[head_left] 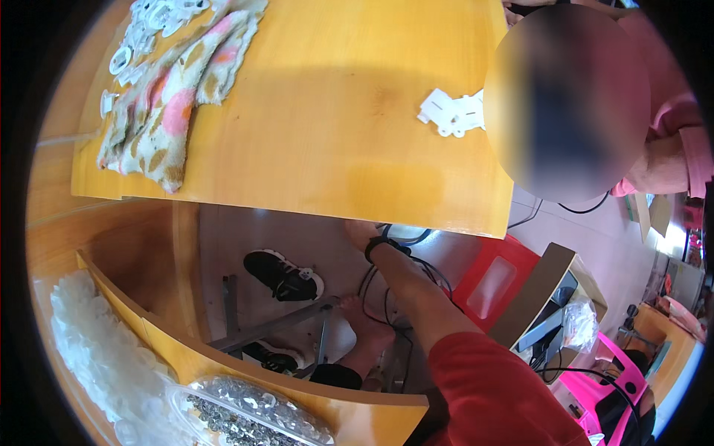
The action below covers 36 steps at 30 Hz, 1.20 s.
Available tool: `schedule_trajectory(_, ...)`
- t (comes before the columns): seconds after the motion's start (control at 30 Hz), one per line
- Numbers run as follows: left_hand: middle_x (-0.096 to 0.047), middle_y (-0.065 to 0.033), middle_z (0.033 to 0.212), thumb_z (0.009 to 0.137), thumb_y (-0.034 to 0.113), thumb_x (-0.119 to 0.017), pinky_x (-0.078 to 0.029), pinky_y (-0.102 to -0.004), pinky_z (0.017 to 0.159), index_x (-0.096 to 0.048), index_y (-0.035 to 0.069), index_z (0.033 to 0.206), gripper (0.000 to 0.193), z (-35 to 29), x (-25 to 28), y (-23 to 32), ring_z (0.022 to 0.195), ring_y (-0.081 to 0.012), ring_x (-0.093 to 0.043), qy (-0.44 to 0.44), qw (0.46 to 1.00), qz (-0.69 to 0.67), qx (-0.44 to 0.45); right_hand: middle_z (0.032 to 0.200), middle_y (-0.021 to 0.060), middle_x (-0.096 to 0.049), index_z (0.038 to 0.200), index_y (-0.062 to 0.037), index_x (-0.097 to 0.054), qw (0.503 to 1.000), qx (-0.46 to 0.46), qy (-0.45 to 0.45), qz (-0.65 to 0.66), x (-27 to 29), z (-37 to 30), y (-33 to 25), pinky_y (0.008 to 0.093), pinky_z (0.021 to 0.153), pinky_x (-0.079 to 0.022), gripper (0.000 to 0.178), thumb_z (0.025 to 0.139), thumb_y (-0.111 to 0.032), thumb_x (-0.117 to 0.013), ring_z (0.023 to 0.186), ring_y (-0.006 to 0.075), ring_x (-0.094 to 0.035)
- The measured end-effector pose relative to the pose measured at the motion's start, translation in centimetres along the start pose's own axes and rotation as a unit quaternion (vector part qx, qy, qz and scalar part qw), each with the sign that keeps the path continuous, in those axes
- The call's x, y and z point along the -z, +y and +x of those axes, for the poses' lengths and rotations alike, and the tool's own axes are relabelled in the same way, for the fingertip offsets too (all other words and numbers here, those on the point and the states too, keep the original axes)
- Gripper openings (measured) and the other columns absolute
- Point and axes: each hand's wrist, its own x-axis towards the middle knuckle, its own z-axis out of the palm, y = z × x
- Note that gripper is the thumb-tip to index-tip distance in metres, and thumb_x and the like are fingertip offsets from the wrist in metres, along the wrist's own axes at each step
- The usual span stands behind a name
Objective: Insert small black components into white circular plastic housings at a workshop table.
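My right hand [360, 231] reaches in under the front edge of the wooden table [312, 149]. A black band [376, 245] circles its wrist, and the forearm comes from a red sleeve at the lower right. The table edge hides the fingers, so what they touch or hold does not show. Dark cables [405, 235] hang and coil right beside this hand. My left hand is out of view. On the tabletop lie white plastic parts [451, 113] near the right side. A patterned cloth [175, 104] is crumpled at the left.
More white plastic pieces [158, 16] lie at the far left. Clear plastic pieces [104, 357] and a clear container [253, 416] of small metal parts sit lower left. Below are black shoes [282, 275], a red stool [494, 282] and a cardboard box [547, 275]. Another person [666, 163] is at right.
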Motion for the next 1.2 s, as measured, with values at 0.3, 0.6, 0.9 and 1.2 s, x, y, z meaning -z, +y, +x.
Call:
schedule_trajectory(0.3, -0.054, -0.0173, 0.102, 0.085, 0.02, -0.058, -0.04, -0.0419, 0.09, -0.055, -0.002, 0.102, 0.027, -0.1, -4.1, 1.1, 0.096, -0.0324, -0.052, -0.067, 0.998, -0.002, -0.017, 0.1, 0.0222, -0.064, 0.108, 0.001, -0.061, 0.995, -0.056, -0.05, 0.058, 4.2, -0.1, -4.3, 0.0508, 0.08, -0.048, 0.031, 0.086, -0.016, -0.049, 0.096, 0.0348, -0.061)
schedule_trajectory(0.6, -0.053, -0.0179, 0.104, 0.081, 0.02, -0.059, -0.037, -0.0422, 0.092, -0.053, -0.002, 0.101, 0.031, 1.6, -10.0, 4.6, 0.099, -0.0334, -0.049, -0.16, 0.985, -0.033, -0.05, 0.087, 0.0155, -0.067, 0.102, -0.0026, -0.064, 0.982, 0.12, 0.067, 0.127, -1.5, -2.0, 1.1, 0.0371, 0.073, -0.05, 0.023, 0.088, -0.017, -0.053, 0.082, 0.0277, -0.063)
schedule_trajectory(0.9, -0.051, -0.0184, 0.105, 0.077, 0.021, -0.06, -0.034, -0.0424, 0.094, -0.052, -0.002, 0.101, 0.034, 4.0, -15.6, 8.3, 0.102, -0.0344, -0.047, -0.232, 0.969, -0.031, -0.074, 0.087, 0.0157, -0.067, 0.101, -0.0033, -0.065, 0.973, 0.181, -0.008, 0.143, -1.3, -2.2, -3.3, 0.037, 0.073, -0.051, 0.023, 0.087, -0.018, -0.054, 0.082, 0.0282, -0.063)
schedule_trajectory(1.2, -0.049, -0.0189, 0.107, 0.073, 0.022, -0.061, -0.031, -0.0427, 0.097, -0.05, -0.002, 0.101, 0.038, 6.0, -20.9, 11.1, 0.105, -0.0354, -0.045, -0.301, 0.949, -0.035, -0.089, 0.091, 0.0185, -0.066, 0.1, -0.0045, -0.065, 0.954, 0.207, -0.136, 0.171, 1.1, -5.9, -7.1, 0.0399, 0.075, -0.05, 0.024, 0.083, -0.018, -0.054, 0.085, 0.0313, -0.063)
